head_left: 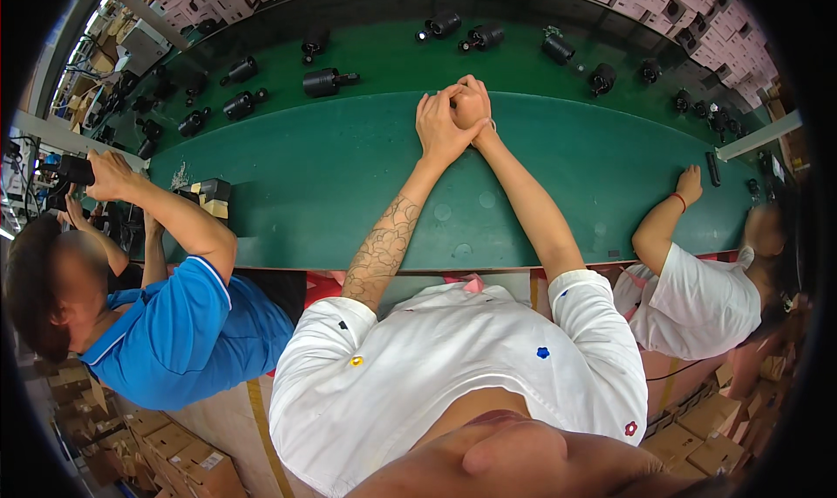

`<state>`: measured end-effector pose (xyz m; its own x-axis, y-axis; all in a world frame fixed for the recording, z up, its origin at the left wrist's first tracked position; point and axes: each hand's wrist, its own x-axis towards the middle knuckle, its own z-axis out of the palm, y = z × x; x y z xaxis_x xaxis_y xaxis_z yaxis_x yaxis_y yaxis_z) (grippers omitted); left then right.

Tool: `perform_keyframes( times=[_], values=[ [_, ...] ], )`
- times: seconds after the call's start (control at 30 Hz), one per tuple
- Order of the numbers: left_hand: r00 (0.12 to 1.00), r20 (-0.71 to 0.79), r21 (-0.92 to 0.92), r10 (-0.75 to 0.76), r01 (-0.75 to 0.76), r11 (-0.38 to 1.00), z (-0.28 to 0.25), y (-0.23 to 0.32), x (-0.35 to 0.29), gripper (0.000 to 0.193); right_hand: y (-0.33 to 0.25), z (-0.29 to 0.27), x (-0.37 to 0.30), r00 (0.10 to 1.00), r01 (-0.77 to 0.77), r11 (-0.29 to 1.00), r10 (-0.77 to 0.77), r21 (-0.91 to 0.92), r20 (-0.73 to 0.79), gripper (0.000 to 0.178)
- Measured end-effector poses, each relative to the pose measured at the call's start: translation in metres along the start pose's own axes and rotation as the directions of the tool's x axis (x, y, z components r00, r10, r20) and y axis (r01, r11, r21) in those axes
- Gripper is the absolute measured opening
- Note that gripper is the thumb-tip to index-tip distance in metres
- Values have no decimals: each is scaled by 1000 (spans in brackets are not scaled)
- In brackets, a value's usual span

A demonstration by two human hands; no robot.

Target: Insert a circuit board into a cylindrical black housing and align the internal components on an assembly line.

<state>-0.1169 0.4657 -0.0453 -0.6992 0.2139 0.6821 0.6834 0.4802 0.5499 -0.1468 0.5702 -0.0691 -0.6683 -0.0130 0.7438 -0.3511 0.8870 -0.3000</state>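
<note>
My left hand point(440, 130) and my right hand point(472, 103) are brought together over the far edge of the green worktop point(349, 184). The left fingers wrap against the right hand, with the left thumb reaching toward the right wrist. My right fingers are curled; whether anything is inside them is hidden. Beyond my hands, a black cylindrical part point(482, 37) with a narrower fitting at one end lies on the dark green strip point(384, 53). Another black cylinder point(323, 82) lies to the left of my hands. Neither hand touches these parts.
Several similar black parts are spread along the strip. At left, a person in a blue shirt point(179, 341) holds a black device point(74, 168); small black boxes point(212, 190) are nearby. At right, a person in white point(697, 302) rests a hand near a black bar point(713, 168).
</note>
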Motion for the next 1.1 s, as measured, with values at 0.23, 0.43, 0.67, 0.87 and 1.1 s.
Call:
perform_keyframes(
  times=[0.23,0.43,0.67,0.87,1.1],
  values=[
    [990,-67,-19,121,-123,992,2,7,0,60,-1,1,0,995,31,1000,-30,6,-100,11],
    [966,-98,-52,240,-246,968,3,14,2,55,-2,-7,2,976,72,997,-69,8,-207,12],
    [951,-45,-56,305,-307,950,2,19,1,54,2,-14,-1,961,84,994,-99,-69,-259,10],
    [943,-16,-84,332,-332,940,5,21,-2,55,4,-18,-5,949,74,997,-82,-38,-304,11],
    [953,21,-141,302,-297,945,5,28,-2,62,3,-23,-3,952,31,994,4,107,-307,9]
  ],
)
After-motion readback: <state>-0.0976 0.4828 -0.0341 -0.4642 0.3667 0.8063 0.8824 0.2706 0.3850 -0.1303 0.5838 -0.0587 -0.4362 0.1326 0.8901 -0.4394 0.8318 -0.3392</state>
